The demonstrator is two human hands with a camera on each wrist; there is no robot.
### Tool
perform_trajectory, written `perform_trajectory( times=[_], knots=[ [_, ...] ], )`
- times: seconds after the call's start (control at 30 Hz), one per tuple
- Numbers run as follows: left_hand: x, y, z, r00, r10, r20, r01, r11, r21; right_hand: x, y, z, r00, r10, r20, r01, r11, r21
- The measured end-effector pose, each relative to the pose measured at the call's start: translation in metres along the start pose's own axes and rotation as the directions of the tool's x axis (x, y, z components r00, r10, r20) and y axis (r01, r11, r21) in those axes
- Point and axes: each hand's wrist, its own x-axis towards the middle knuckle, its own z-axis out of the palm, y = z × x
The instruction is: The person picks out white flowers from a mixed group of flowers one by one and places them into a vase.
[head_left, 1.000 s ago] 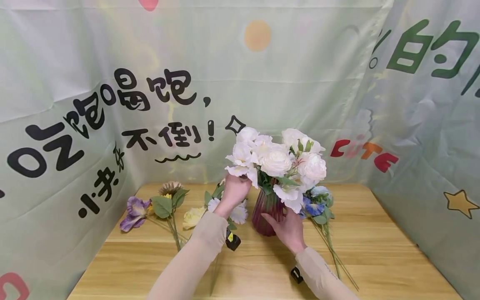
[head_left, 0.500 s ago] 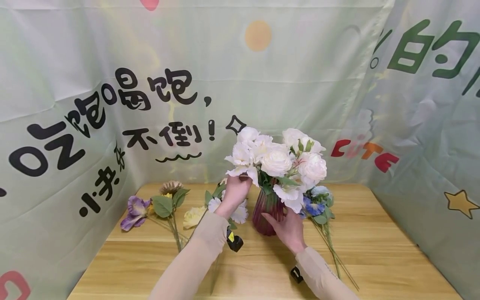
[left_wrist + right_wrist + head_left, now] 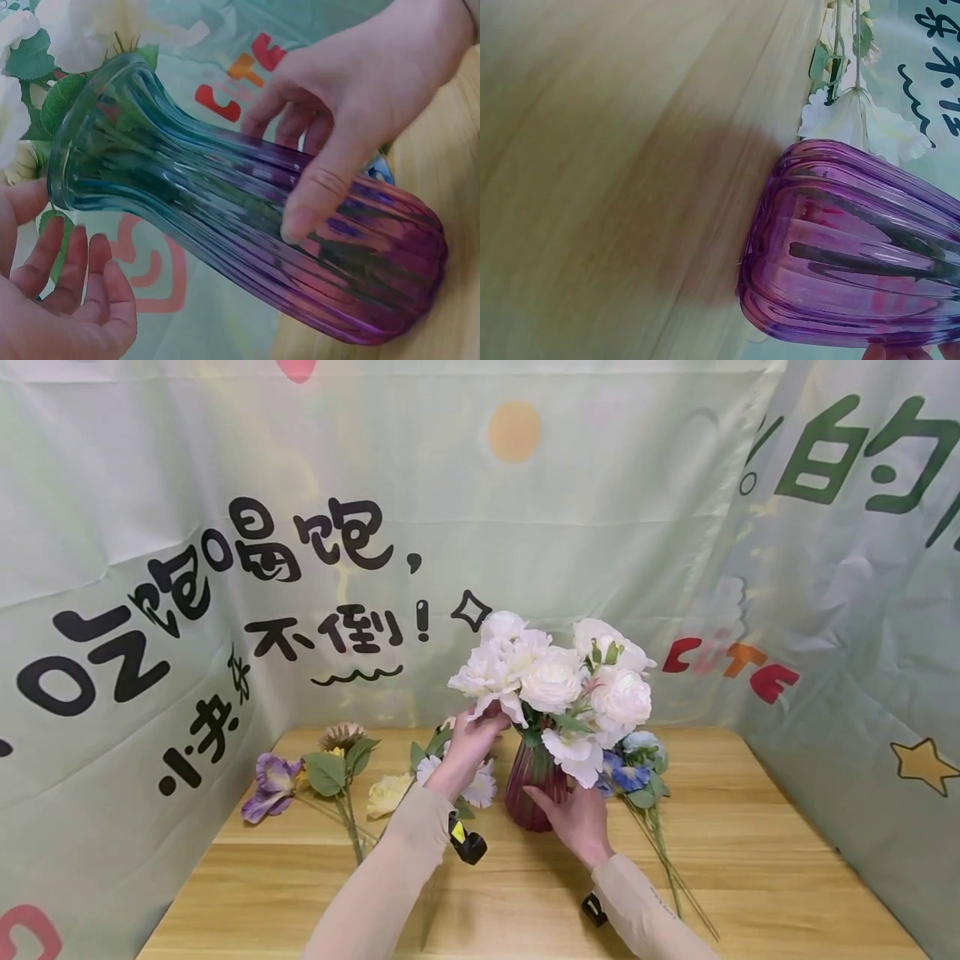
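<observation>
A ribbed glass vase [image 3: 534, 785], green-blue at the neck and purple-pink at the base, stands upright on the table with flower stems inside. White artificial flowers [image 3: 551, 681] with green leaves fill its top. My right hand [image 3: 577, 822] grips the vase's lower body, thumb in front and fingers behind, as the left wrist view shows. Beside the vase's rim, under the left white blossoms, is my left hand [image 3: 472, 747]. Its fingers are loosely bent, with a gap between thumb and fingers and nothing seen gripped there. In the right wrist view only fingertips [image 3: 900, 352] show below the vase.
Left on the wooden table [image 3: 517, 902] lie a purple flower [image 3: 272, 787], a brown flower [image 3: 342, 737], a yellow flower [image 3: 387, 795] and white daisy-like flowers [image 3: 478, 787]. Blue flowers [image 3: 628, 772] lie right of the vase. A printed cloth [image 3: 600, 527] surrounds the table.
My left hand has shifted slightly, its fingers reaching farther right under the left blossoms. Those blossoms have changed shape and tilt, and the bouquet has moved a little. My right hand has stayed on the vase.
</observation>
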Motion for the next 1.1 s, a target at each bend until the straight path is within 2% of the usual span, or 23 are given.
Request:
perform_trajectory(
  times=[0.2,0.3,0.5,0.63,0.73,0.83,1.0,1.1],
  knots=[
    [-0.008,-0.007,-0.012,0.994,-0.001,0.110,-0.003,0.999,0.035,0.002,0.000,0.000,1.000,-0.007,0.005,0.007,1.000,0.007],
    [-0.011,-0.011,-0.019,0.991,0.015,0.131,-0.024,0.998,0.064,0.002,-0.001,-0.001,1.000,-0.003,0.008,0.003,1.000,0.007],
    [-0.014,-0.023,-0.034,0.997,0.033,0.074,-0.044,0.987,0.152,0.001,-0.002,-0.001,1.000,0.020,0.019,-0.020,1.000,-0.003],
    [-0.018,-0.024,-0.047,0.996,0.079,0.041,-0.086,0.973,0.216,0.001,-0.002,0.000,1.000,0.025,0.015,-0.025,1.000,-0.010],
    [-0.021,-0.023,-0.058,0.990,0.132,0.038,-0.138,0.953,0.270,0.001,-0.002,0.000,0.999,0.032,0.012,-0.032,0.999,-0.007],
    [-0.024,-0.022,-0.069,0.985,0.167,0.043,-0.172,0.923,0.345,0.001,-0.003,0.000,0.999,0.050,0.014,-0.050,0.999,-0.003],
    [-0.032,-0.017,-0.083,0.988,0.150,0.023,-0.143,0.868,0.475,0.001,-0.005,0.000,0.994,0.101,0.030,-0.101,0.995,-0.009],
    [-0.035,-0.015,-0.088,0.986,0.167,0.013,-0.145,0.811,0.567,0.001,-0.007,0.000,0.990,0.134,0.032,-0.133,0.991,-0.019]
  ],
)
